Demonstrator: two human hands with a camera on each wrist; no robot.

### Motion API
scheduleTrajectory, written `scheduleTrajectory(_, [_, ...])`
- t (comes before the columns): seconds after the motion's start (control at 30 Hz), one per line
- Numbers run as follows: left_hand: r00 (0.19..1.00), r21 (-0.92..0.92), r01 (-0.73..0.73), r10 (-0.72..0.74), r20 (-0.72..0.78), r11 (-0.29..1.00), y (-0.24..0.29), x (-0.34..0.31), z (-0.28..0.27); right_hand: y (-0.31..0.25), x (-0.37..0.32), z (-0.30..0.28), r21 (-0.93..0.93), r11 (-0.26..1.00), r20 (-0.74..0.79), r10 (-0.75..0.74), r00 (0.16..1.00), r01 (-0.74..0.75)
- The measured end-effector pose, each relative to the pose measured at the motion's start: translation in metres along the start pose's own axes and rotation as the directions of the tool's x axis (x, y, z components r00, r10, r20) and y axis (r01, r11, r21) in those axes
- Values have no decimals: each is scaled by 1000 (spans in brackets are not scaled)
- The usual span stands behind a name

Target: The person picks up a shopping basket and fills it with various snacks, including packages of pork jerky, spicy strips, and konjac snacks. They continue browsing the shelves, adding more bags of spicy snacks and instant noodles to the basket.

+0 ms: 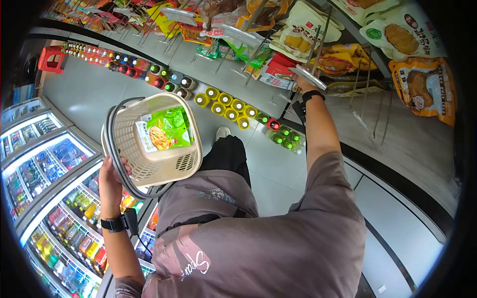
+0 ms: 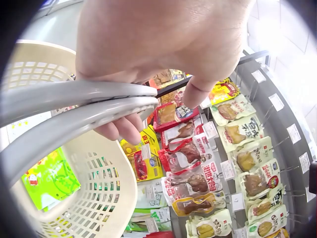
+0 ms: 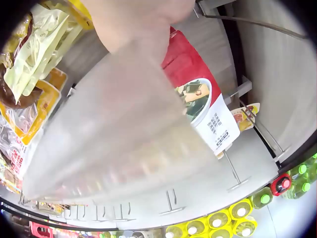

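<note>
My left hand [image 1: 110,181] holds the grey handles [image 2: 99,101] of a cream plastic shopping basket [image 1: 191,164], fingers curled under them. Inside the basket lie green food packets [image 1: 171,126], the top one partly white with a picture of food. My right hand [image 3: 143,22] is up at the hanging rack and pinches the top of a pale, blurred packet [image 3: 119,129]; its print is smeared by motion. Just behind that packet hangs a red and white packet [image 3: 200,87]. In the head view a clear label holder [image 1: 310,77] partly covers the right hand.
Rack hooks stick out around the right hand, bearing snack packets such as an orange-edged one [image 1: 422,89]. Below the rack, yellow-capped bottles [image 1: 231,114] and green-capped bottles [image 1: 285,136] stand on the floor. A lit drinks fridge [image 1: 64,154] is at left, a red stool [image 1: 51,59] farther off.
</note>
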State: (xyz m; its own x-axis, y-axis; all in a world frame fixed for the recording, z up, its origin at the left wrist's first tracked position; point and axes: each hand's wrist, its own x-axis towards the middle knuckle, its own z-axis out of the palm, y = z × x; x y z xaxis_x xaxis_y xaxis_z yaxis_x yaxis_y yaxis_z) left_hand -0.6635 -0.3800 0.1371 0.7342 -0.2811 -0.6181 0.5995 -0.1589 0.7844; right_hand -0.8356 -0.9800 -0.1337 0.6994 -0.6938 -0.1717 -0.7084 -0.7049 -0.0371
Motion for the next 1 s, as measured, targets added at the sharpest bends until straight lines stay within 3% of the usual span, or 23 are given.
scheduleTrajectory(0.1, [1000,-2,18,-18,0,1000,-3,-3,2,9,6,11,-66,997,-10,-28,1000,27])
scheduleTrajectory(0.17, [1000,-1,28,-28,-10,1000,-5,-5,3,43,31,69,145,987,-64,-54,996,63])
scheduleTrajectory(0.2, [1000,-3,25,-25,-15,1000,-6,-5,3,40,37,65,245,964,-100,-85,991,107])
scheduleTrajectory(0.37, [1000,25,26,-26,-14,999,-9,-8,1,29,19,23,164,986,44,-41,998,33])
scheduleTrajectory(0.47, [998,26,52,-51,-25,998,-8,-12,4,23,11,19,332,943,-80,33,996,-4])
scheduleTrajectory(0.57, [999,29,46,-46,-16,999,-9,-12,3,14,2,6,320,943,-67,115,991,-88])
scheduleTrajectory(0.7, [999,34,32,-32,8,999,-10,-12,3,1,-12,-6,301,953,-119,83,989,-44])
scheduleTrajectory(0.77, [999,23,46,-47,25,999,-10,-9,1,2,-14,0,398,916,-124,120,985,-61])
scheduleTrajectory(0.83, [999,24,42,-43,23,999,-10,-6,-1,3,-20,-3,366,931,-180,55,982,15])
scheduleTrajectory(0.93, [998,36,49,-50,32,998,-8,-1,-2,4,-28,0,468,883,-127,56,990,10])
scheduleTrajectory(1.0, [997,43,48,-51,59,998,-6,3,-2,4,-32,-1,404,914,-71,57,996,-23])
